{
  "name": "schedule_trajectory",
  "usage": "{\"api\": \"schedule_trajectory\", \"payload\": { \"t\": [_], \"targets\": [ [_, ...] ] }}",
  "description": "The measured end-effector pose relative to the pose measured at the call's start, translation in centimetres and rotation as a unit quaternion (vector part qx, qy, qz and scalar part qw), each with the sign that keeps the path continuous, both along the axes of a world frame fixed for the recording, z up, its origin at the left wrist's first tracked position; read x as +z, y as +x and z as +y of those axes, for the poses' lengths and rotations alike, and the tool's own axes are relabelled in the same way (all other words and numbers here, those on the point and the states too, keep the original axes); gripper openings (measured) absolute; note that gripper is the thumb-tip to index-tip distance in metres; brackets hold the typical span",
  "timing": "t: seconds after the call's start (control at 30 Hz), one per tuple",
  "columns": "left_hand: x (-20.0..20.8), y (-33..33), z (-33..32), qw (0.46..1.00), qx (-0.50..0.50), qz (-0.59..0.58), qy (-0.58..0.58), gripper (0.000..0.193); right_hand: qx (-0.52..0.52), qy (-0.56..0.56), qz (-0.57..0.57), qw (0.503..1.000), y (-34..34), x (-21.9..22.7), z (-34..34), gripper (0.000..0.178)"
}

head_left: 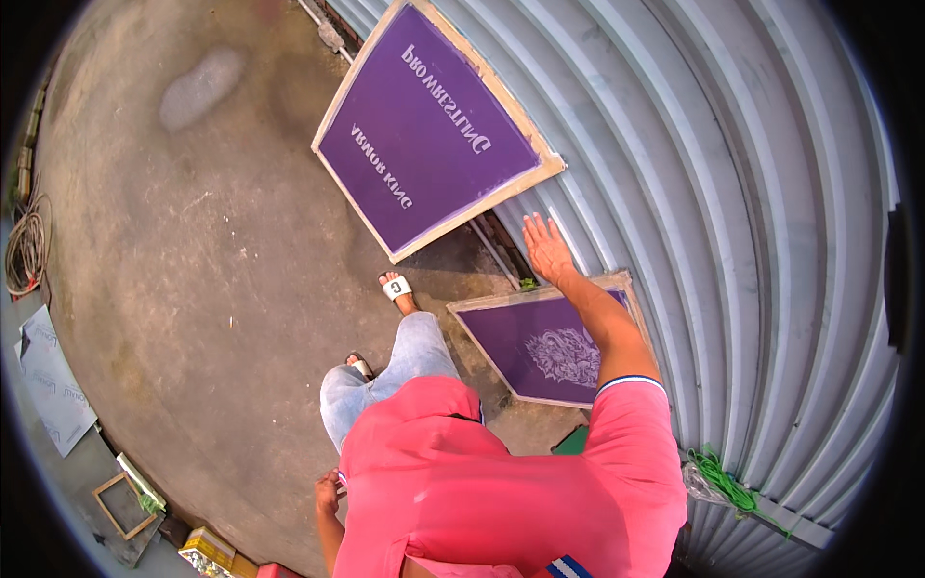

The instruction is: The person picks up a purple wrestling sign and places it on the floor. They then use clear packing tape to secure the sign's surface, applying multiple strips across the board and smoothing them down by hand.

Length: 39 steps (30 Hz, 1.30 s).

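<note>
Two screen-printing frames with purple mesh and pale rims lean against the corrugated wall on the right. The far frame (424, 135) bears pale mirrored lettering. The nearer frame (515, 352) shows a pale, detailed picture and is partly covered by my right arm. My right hand (547, 250) reaches between the two frames, fingers stretched out and holding nothing; whether it touches the wall I cannot tell. Low at my left side hangs my left hand (329, 492), its fingers loosely bent and a little apart, with nothing visible in it.
The grey metal wall (674, 193) curves along the right. Green cord (723, 479) hangs at the lower right. Along the left edge are a coiled cable (27, 246), a pale sheet (56, 380), a small wooden frame (125, 533) and a yellow box (207, 551). Concrete floor (212, 318) lies between.
</note>
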<state>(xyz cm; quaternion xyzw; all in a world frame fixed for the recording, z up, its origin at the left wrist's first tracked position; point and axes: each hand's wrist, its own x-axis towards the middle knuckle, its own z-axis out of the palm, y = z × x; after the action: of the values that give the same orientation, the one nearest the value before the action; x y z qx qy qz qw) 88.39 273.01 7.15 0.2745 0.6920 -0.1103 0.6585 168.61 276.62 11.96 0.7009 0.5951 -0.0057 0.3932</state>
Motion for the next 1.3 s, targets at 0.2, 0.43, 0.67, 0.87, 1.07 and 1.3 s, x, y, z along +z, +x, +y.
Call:
{"api": "schedule_trajectory", "payload": {
  "t": [0.2, 0.43, 0.67, 0.87, 1.07, 1.3],
  "targets": [
    [5.0, 3.8, 1.5, 0.999, -0.001, 0.019, -0.027, 0.052, 0.021, -0.027, -0.091, 0.995, 7.9, 3.5, 7.6, 0.081],
    [8.5, 10.7, 14.9, 0.988, 0.068, 0.037, 0.135, 0.056, -0.008, -0.060, -0.144, 0.988, 8.0, 3.4, 8.1, 0.091],
    [7.7, 16.0, 15.9, 0.980, 0.077, 0.019, 0.183, 0.054, -0.079, -0.053, -0.109, 0.989, 5.9, 1.5, 9.2, 0.085],
    [5.5, 15.7, 7.8, 0.995, 0.009, 0.045, 0.090, 0.052, 0.003, -0.076, -0.041, 0.996, 6.4, -1.5, 7.0, 0.079],
    [3.9, 14.8, 1.3, 0.993, 0.093, 0.075, 0.005, 0.049, 0.067, -0.025, 0.013, 0.997, 9.9, 1.3, 7.0, 0.071],
    [3.0, 18.2, 3.6, 0.994, 0.090, 0.052, 0.043, 0.045, 0.068, 0.054, 0.024, 0.996, 12.0, 1.6, 13.1, 0.071]
  ]
}}
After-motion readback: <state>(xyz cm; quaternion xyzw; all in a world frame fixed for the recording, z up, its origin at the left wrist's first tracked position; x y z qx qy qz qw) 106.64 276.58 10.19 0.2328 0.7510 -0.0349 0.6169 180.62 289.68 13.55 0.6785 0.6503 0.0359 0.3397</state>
